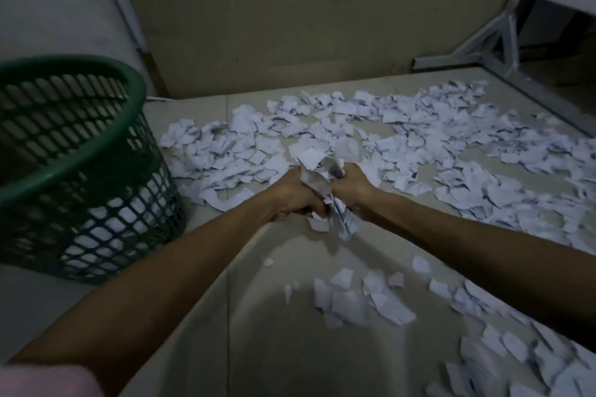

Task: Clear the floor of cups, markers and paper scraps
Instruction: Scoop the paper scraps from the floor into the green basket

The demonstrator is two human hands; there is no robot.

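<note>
At nine o'clock a single green lattice basket (pixel 74 167) is seen standing on the tiled floor (pixel 277 325), close to the wall, with white paper visible through its mesh. Between the basket and the hands a bare strip of floor is left open, running down toward six o'clock. At the centre a bundle of paper scraps (pixel 325 184) is gripped between two hands: the left hand (pixel 298 195) is curled round its left side and the right hand (pixel 351 185) round its right side, the two pressed close together. From twelve to three o'clock the floor is covered by loose torn scraps (pixel 419 135), too many to be counted, reaching nearly to the wall edge. At five o'clock a smaller scatter (pixel 361 300) is seen. One white metal frame (pixel 496 42) is set at two o'clock.
</note>
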